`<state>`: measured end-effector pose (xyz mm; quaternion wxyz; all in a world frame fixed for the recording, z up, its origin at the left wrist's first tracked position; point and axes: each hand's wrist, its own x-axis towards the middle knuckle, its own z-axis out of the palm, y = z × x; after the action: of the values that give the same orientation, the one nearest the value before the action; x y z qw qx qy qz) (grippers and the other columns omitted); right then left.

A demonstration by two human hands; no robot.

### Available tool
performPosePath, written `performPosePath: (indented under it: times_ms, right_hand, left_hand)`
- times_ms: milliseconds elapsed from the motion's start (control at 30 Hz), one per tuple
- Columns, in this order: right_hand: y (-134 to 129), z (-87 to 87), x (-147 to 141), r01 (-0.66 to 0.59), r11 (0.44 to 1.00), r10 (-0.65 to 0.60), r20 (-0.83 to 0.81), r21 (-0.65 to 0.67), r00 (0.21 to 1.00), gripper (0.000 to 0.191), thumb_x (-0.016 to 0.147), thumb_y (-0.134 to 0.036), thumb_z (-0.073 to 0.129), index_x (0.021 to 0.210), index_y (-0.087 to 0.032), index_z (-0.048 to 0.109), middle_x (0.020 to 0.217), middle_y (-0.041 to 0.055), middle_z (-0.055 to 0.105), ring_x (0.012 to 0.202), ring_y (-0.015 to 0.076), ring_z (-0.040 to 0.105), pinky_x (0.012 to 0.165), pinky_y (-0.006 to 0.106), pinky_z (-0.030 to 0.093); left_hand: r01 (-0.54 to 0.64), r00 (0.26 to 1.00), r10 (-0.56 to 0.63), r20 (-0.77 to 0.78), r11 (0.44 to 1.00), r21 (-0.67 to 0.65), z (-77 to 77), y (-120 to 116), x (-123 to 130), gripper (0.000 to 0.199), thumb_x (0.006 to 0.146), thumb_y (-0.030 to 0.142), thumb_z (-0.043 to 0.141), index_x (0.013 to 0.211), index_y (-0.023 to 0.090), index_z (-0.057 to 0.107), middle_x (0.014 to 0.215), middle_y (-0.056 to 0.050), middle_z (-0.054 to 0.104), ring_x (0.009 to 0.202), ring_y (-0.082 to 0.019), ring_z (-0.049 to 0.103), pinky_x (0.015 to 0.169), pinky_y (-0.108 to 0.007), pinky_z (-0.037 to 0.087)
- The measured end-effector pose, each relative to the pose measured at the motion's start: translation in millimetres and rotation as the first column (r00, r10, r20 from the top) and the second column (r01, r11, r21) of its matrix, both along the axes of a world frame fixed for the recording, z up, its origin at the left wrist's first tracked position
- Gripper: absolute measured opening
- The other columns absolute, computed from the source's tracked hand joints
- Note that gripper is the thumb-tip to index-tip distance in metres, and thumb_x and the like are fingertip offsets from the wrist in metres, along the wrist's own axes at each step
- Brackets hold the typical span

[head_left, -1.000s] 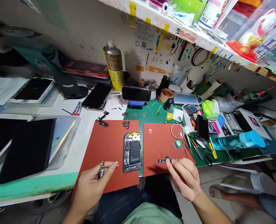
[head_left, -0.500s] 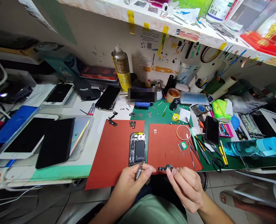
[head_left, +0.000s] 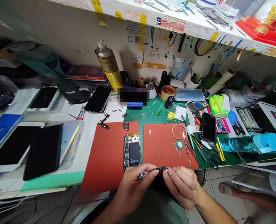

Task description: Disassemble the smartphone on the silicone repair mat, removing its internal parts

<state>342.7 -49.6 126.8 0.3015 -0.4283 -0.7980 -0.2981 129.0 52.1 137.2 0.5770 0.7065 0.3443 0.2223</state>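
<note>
Small part (head_left: 164, 168): between both hands' fingertips
Left hand (head_left: 135, 189): fingers pinching one end, holding screwdriver (head_left: 142, 175)
Right hand (head_left: 184, 188): fingers pinching the other
Opened phone (head_left: 132, 149): beyond left fingers

We wear a muted, pale green top (head_left: 162, 207), plain in the part that shows, its cloth a little creased and darker where shadow falls across our middle, with very dark cloth (head_left: 157, 184) over our lap, too dim for us to make out seams or weave. Our left hand (head_left: 133, 184) and right hand (head_left: 182, 185) are bare, with slim fingers and short nails, and our wrists are bare too. Our left forearm (head_left: 110, 213) and right forearm (head_left: 212, 207) show uncovered down to the lower edge of the view.
</note>
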Motion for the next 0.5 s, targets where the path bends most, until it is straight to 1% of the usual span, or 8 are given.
performPosePath:
  times_ms: [67, 100, 167, 233, 267, 300, 400, 500]
  right_hand:
    - [0, -4.3, -5, 0.025, 1.000, -0.027, -0.177, -0.015, 0.984, 0.017, 0.094, -0.008, 0.076, 0.098, -0.023, 0.082, 0.094, 0.0041, 0.080, 0.088, 0.0170, 0.073, 0.067, 0.028, 0.064]
    - [0, -6.2, -9, 0.043, 0.998, -0.056, -0.316, -0.050, 0.947, 0.020, 0.094, -0.008, 0.076, 0.106, -0.023, 0.080, 0.092, 0.0041, 0.080, 0.084, 0.0175, 0.073, 0.065, 0.030, 0.063]
    - [-1, -8.1, -18, 0.045, 0.975, -0.174, -0.618, -0.218, 0.766, 0.027, 0.097, -0.014, 0.076, 0.123, -0.023, 0.075, 0.090, 0.0045, 0.077, 0.078, 0.0182, 0.072, 0.064, 0.033, 0.063]
    - [-1, -6.7, -26, -0.068, 0.905, -0.325, -0.787, -0.419, 0.525, 0.033, 0.099, -0.026, 0.079, 0.131, -0.023, 0.071, 0.089, 0.0046, 0.074, 0.074, 0.0177, 0.069, 0.063, 0.032, 0.062]
    - [-2, -5.0, -29, -0.138, 0.865, -0.384, -0.812, -0.483, 0.439, 0.032, 0.099, -0.031, 0.080, 0.129, -0.023, 0.072, 0.088, 0.0042, 0.073, 0.072, 0.0169, 0.069, 0.062, 0.030, 0.061]
    - [-2, -2.8, -31, -0.192, 0.829, -0.428, -0.816, -0.526, 0.389, 0.027, 0.098, -0.032, 0.081, 0.123, -0.024, 0.075, 0.087, 0.0034, 0.073, 0.070, 0.0159, 0.068, 0.061, 0.028, 0.060]
    - [-6, 4.9, -30, -0.248, 0.780, -0.487, -0.807, -0.574, 0.334, 0.004, 0.099, -0.027, 0.079, 0.098, -0.026, 0.082, 0.081, 0.0011, 0.075, 0.068, 0.0143, 0.070, 0.062, 0.025, 0.057]
    - [-10, 11.8, -17, -0.259, 0.740, -0.573, -0.783, -0.621, 0.244, 0.010, 0.097, -0.029, 0.080, 0.089, -0.027, 0.085, 0.074, -0.0008, 0.076, 0.063, 0.0136, 0.070, 0.061, 0.024, 0.056]
  left_hand:
    - [0.002, 1.000, -0.004, 0.016, 0.994, 0.112, -2.5, 1, -2, 0.020, 0.105, 0.033, 0.063, 0.098, 0.026, 0.080, 0.083, 0.004, 0.081, 0.071, -0.013, 0.074, 0.069, -0.021, 0.052]
    - [-0.005, 1.000, 0.002, 0.019, 0.989, 0.151, -4.0, 2, -2, 0.018, 0.105, 0.031, 0.063, 0.101, 0.028, 0.081, 0.087, 0.005, 0.083, 0.074, -0.013, 0.077, 0.071, -0.021, 0.053]
    - [-0.011, 1.000, 0.008, 0.015, 0.980, 0.199, -7.1, 3, -3, 0.018, 0.106, 0.028, 0.063, 0.104, 0.029, 0.081, 0.092, 0.006, 0.084, 0.078, -0.012, 0.079, 0.074, -0.020, 0.054]
    - [-0.004, 1.000, 0.002, 0.010, 0.975, 0.223, -10.0, 2, -3, 0.018, 0.106, 0.028, 0.063, 0.105, 0.030, 0.081, 0.096, 0.006, 0.085, 0.082, -0.013, 0.081, 0.075, -0.019, 0.054]
    - [0.008, 1.000, -0.010, 0.009, 0.975, 0.222, -11.3, 2, -2, 0.019, 0.106, 0.029, 0.062, 0.106, 0.030, 0.081, 0.097, 0.006, 0.085, 0.082, -0.013, 0.081, 0.075, -0.019, 0.055]
    - [0.029, 1.000, -0.031, 0.007, 0.978, 0.206, -12.3, 2, 0, 0.020, 0.106, 0.029, 0.061, 0.107, 0.030, 0.081, 0.097, 0.005, 0.085, 0.082, -0.013, 0.081, 0.075, -0.019, 0.055]
    - [0.094, 0.996, -0.093, -0.009, 0.990, 0.102, -14.2, 1, 4, 0.022, 0.105, 0.036, 0.061, 0.102, 0.029, 0.082, 0.091, 0.004, 0.085, 0.075, -0.014, 0.079, 0.072, -0.020, 0.057]
    - [-0.005, 0.996, 0.007, -0.092, 1.000, 0.024, -14.6, 3, -2, 0.021, 0.094, 0.046, 0.073, 0.099, 0.031, 0.085, 0.087, 0.003, 0.084, 0.069, -0.017, 0.077, 0.067, -0.022, 0.059]
